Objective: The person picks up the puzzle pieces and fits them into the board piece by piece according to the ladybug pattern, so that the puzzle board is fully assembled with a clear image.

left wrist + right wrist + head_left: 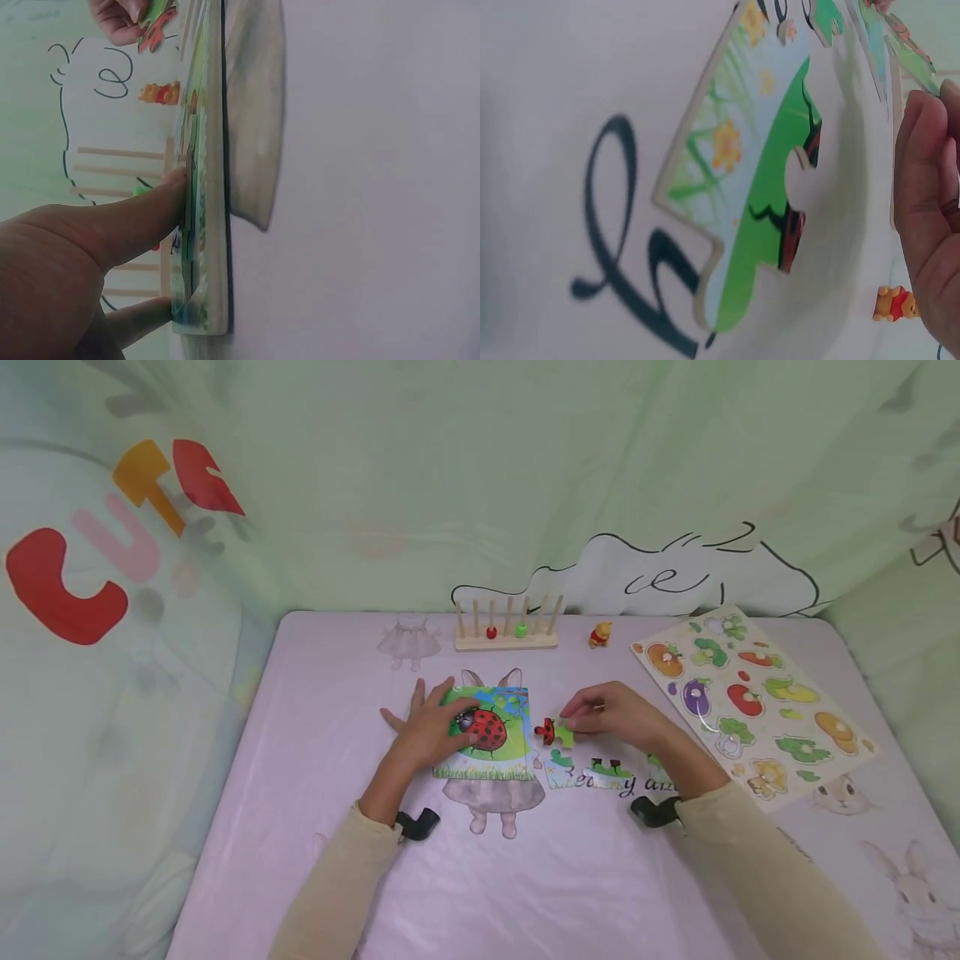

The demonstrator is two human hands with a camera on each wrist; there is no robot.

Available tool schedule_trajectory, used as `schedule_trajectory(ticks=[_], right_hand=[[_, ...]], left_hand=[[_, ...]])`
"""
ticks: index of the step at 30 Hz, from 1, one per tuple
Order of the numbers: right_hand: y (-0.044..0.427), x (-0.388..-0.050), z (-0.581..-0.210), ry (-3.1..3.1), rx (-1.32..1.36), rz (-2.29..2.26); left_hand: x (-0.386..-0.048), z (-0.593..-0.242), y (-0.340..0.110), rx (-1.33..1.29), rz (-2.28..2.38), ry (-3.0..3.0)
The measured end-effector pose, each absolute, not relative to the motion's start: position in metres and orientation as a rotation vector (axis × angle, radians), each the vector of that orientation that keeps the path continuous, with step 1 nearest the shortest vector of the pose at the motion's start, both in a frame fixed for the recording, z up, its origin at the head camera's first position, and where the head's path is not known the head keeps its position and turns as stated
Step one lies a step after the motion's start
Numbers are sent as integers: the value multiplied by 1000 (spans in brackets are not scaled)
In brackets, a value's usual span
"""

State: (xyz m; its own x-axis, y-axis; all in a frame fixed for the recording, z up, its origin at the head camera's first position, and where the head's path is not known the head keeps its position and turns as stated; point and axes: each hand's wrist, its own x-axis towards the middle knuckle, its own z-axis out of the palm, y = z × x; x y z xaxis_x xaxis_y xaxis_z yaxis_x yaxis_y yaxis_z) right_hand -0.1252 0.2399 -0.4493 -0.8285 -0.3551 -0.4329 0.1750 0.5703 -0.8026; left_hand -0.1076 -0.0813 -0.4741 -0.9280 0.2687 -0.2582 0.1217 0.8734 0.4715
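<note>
A ladybug jigsaw board (519, 767) lies flat on the table. My left hand (426, 737) rests on its left side with the fingers spread; in the left wrist view the thumb (142, 221) touches the board's face. To the right of the board, my right hand (618, 717) pinches a red and green puzzle piece (564, 735) between thumb and fingertips. The left wrist view shows this piece (155, 28) raised above the table. Loose puzzle pieces lie below the right hand: one (560, 774) near the board, another (609, 773) beside it, and a third (657, 770) partly behind the forearm.
Behind the board stands a wooden peg rack (506, 642) with a red and a green bead. A small yellow bear figure (600, 635) stands to its right. At the right lies a vegetable peg puzzle board (753, 702). Fabric walls (420, 485) border the table.
</note>
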Motion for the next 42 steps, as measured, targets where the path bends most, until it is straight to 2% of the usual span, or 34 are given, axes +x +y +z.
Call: schedule_trajectory(ticks=[17,42], right_hand=[[210,-134,-454,2244,-173,-1226],[175,-136,-461,2281,-77,-1224]], left_hand=[[-110,-477,-82,301,645,2733],[-109,-477,-82,302,653,2722]])
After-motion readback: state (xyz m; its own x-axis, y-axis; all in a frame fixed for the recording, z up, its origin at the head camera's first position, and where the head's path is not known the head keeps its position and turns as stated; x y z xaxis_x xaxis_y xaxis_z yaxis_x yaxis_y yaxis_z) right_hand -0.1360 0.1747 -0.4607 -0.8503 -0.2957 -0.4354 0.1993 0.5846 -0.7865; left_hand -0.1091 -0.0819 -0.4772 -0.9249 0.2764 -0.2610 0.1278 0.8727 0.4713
